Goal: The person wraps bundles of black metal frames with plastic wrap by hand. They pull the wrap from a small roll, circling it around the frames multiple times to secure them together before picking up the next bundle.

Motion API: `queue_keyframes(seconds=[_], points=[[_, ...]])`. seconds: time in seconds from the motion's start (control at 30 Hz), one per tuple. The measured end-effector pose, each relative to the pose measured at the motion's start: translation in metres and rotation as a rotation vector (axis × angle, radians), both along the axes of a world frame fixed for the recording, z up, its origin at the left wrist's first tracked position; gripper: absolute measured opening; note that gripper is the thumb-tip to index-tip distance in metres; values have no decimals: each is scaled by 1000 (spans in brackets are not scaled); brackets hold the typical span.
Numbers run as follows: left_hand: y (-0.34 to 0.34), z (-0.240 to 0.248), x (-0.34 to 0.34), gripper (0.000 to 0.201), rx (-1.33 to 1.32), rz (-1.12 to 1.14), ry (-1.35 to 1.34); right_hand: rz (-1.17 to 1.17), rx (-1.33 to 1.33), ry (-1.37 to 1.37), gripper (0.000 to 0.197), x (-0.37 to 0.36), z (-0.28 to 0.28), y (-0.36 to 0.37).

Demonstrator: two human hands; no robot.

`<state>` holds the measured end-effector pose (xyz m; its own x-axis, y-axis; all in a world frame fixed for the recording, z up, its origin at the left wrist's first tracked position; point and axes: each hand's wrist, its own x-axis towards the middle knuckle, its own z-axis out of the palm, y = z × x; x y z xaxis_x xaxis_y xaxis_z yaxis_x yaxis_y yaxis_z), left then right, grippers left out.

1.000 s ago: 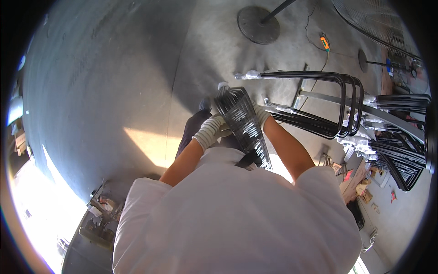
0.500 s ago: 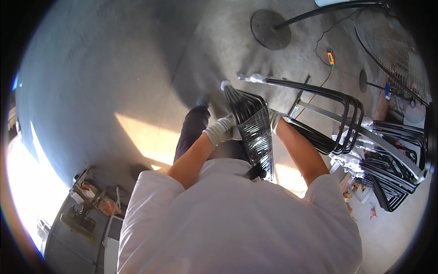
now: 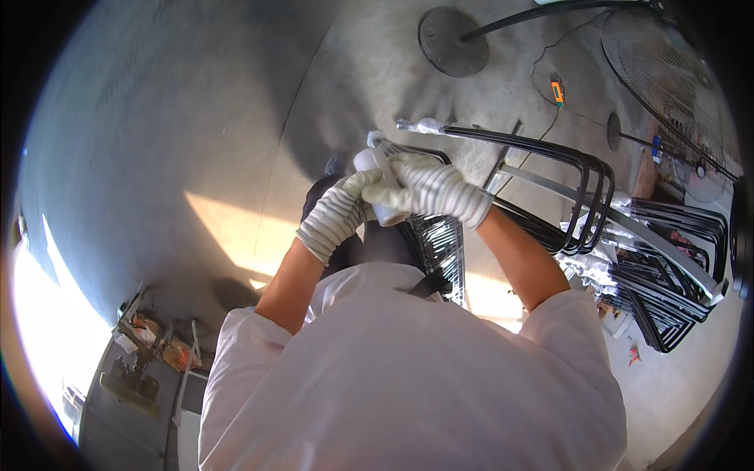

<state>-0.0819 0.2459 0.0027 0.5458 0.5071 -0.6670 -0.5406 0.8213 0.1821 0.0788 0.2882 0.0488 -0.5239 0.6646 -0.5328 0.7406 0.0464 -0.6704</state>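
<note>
Both my hands wear striped white work gloves and meet in front of me around a white roll of plastic wrap [image 3: 366,159]. My left hand [image 3: 336,216] closes on its near left side. From the right, my right hand [image 3: 436,187] wraps over its upper part, hiding much of the roll. Just below and behind the gloves, a bundle of bent black metal tubes [image 3: 441,245] stands close to my legs. Shiny clear film covers its side, and its far end carries a whitish wrapping. The right glove hides the bundle's middle.
More black bent tubes [image 3: 569,157] with film-wrapped ends hang on a grey metal rack [image 3: 542,182] at right, with further wrapped bundles [image 3: 667,290] beyond. A large fan [image 3: 667,86], its round base [image 3: 453,41] and a cable with an orange device [image 3: 557,91] are at far right.
My hands have come up from either side of the tube bundle and joined in front of it on the roll. The view has shifted slightly.
</note>
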Motion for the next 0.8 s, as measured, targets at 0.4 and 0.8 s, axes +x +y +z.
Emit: queue_keyframes(seconds=[0.4, 0.8], points=[[74, -102, 65, 40, 956, -865, 569, -316, -178, -318, 69, 5, 27, 28], [75, -136, 113, 34, 1061, -984, 437, -548, -97, -139, 63, 110, -63, 0]])
